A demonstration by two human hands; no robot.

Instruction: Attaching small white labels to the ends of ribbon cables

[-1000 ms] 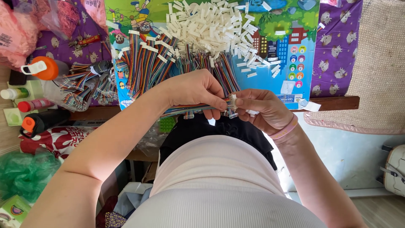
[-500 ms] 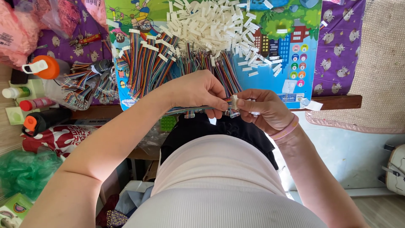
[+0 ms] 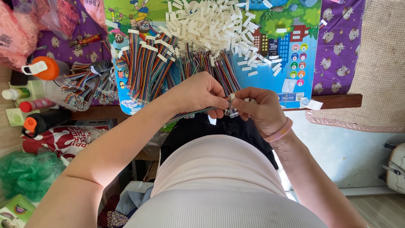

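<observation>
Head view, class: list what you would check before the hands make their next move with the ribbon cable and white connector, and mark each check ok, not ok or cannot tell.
1. Left hand grips the ribbon cable: ok.
2. Right hand pinches the white connector at the cable's end: ok.
3. Wires lined up with the connector: cannot tell, fingers cover the joint.
4. Spare white connectors piled on the mat: ok.
5. More ribbon cables laid out beside the pile: ok.
6. Hands held off the mat's edge: ok.

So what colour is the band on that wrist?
Pink; the wristband on the right hand shows in the head view.
</observation>
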